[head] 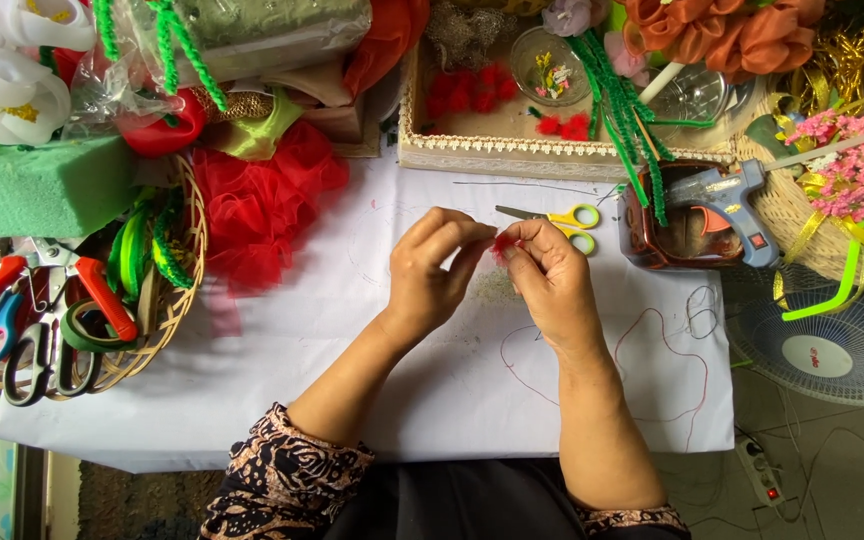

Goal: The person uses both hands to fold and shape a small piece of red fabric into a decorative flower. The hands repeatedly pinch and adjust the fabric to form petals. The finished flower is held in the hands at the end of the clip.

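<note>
Bright, even light from above; soft faint shadows lie under the forearms, focus is sharp, and the edges bow slightly.

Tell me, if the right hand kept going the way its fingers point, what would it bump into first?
The right hand points up and left, and its fingertips already pinch a tiny red piece together with the left hand. So it would probably meet the left hand's fingers first, though how deep they overlap is hard to tell.

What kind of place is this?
Probably a home craft table for making artificial flowers: a glue gun, scissors and a basket of ribbon and tools surround hands pinching a small red piece.
</note>
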